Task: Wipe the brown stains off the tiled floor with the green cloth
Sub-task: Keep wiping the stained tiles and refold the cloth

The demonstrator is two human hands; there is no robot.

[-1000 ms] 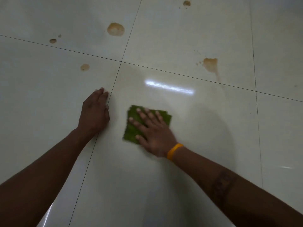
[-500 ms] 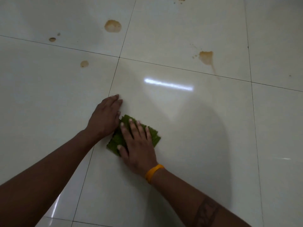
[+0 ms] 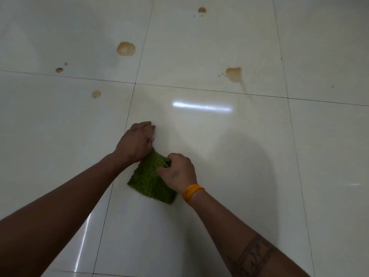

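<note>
A green cloth [image 3: 151, 179] lies folded on the glossy white tiled floor [image 3: 219, 156] just below the middle of the view. My right hand [image 3: 178, 171], with an orange band at the wrist, has its fingers curled into the cloth's far edge. My left hand [image 3: 137, 141] rests on the tile at the cloth's upper left corner, fingers bent; whether it grips the cloth is hidden. Brown stains lie farther away: a round stain [image 3: 125, 48], a small spot [image 3: 96, 94], a tiny spot [image 3: 59, 70], a squarish stain [image 3: 234, 73] and a far spot [image 3: 202, 10].
Dark grout lines [image 3: 129, 108] cross the floor between large tiles. A bright light reflection [image 3: 201, 106] shows on the tile beyond my hands.
My right hand went from flat on the cloth to curled around its edge, and the cloth slid nearer to me and rotated. My left hand moved right to the cloth's corner.
</note>
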